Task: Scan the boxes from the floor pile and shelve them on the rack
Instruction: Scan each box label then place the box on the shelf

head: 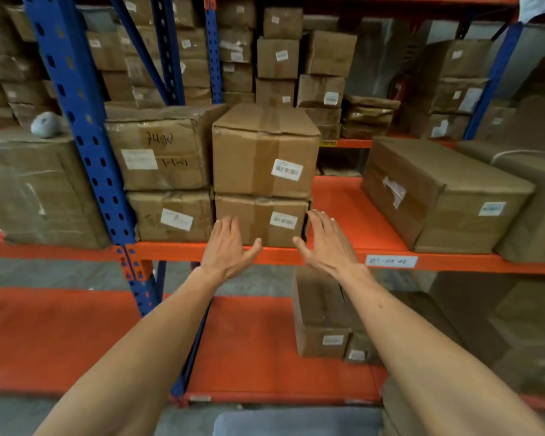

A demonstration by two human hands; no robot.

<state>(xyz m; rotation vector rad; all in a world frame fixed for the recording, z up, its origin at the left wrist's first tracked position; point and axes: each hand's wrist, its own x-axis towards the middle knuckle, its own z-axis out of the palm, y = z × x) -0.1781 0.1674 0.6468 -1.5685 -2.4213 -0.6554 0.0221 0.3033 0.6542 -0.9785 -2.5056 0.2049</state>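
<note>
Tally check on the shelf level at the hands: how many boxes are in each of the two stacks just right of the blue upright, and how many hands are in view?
Boxes, left stack: 2
Boxes, middle stack: 2
Hands, left hand and right hand, both open: 2
Total: 6

Both arms outstretched, left hand (225,247) and right hand (324,243) open, empty.
</note>
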